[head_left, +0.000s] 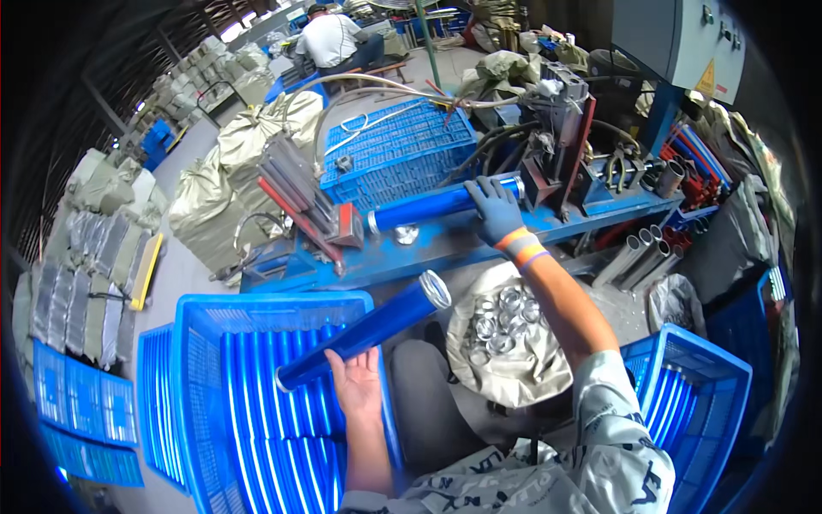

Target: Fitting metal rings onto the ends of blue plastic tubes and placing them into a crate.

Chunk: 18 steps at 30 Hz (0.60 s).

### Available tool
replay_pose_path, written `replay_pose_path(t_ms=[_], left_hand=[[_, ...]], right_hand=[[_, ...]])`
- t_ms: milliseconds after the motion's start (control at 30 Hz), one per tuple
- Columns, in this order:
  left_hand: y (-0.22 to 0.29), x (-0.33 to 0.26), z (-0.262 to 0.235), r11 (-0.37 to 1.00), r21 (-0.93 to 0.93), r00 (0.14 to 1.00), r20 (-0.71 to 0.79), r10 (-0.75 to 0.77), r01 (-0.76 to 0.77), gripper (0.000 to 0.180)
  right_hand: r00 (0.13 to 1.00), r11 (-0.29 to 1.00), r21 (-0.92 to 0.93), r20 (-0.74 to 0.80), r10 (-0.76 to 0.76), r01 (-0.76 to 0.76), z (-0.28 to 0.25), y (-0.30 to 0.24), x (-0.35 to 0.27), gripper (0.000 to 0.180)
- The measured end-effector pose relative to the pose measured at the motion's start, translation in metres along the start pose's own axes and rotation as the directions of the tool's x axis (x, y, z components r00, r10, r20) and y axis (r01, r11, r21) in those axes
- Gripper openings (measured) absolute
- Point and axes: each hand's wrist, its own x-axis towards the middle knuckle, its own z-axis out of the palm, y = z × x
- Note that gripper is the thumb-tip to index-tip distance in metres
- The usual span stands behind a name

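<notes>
Blue tubes (282, 454) look partway through the batch, by my judgement: one is up at the machine, one is in hand, and many lie in crates. How many are finished, I cannot tell.

Largest is the blue tabletop (428, 248), carrying a left fixture (347, 225) and a right fixture (541, 186). Below it, on the person's left, stands a big blue crate (274, 299) with tubes laid in rows; a second crate (728, 377), at the right, holds more. Which of the two keeps the completed ones is unclear. Between them a pale sack (522, 384) gapes open near the knee.

The machine tube (428, 207) lies between the two fixtures, above the tabletop. The carried tube (390, 322) slants over the left crate's edge, its far end raised, with a silvery rim there; its turn at the machine seems yet to come.

The gloved right hand (497, 214) has its grip over the machine tube close to its right end, fingers spread across it; the underside is hidden. The bare left hand (358, 381) holds the carried tube, fingers beneath, thumb alongside, the grip closer to the tube's lower end.

Smallest are the silvery rings (505, 321), loose inside the sack, apart from both hands.
</notes>
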Motion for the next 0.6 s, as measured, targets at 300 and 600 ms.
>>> replay_pose_path(t_ms=[300,600], left_hand=[[0.049,0.021,0.01,0.982,0.176,0.998,-0.012,0.066,-0.063,0.059],[-0.147,0.111,0.071,0.913,0.359,0.974,0.043,-0.221,0.191,0.06]], right_hand=[[0.998,0.942,-0.334,-0.053,-0.029,0.009,0.013,-0.028,0.023,0.07],[0.769,0.294,0.953,-0.133,0.625,-0.074,-0.207,-0.065,-0.19,0.075]])
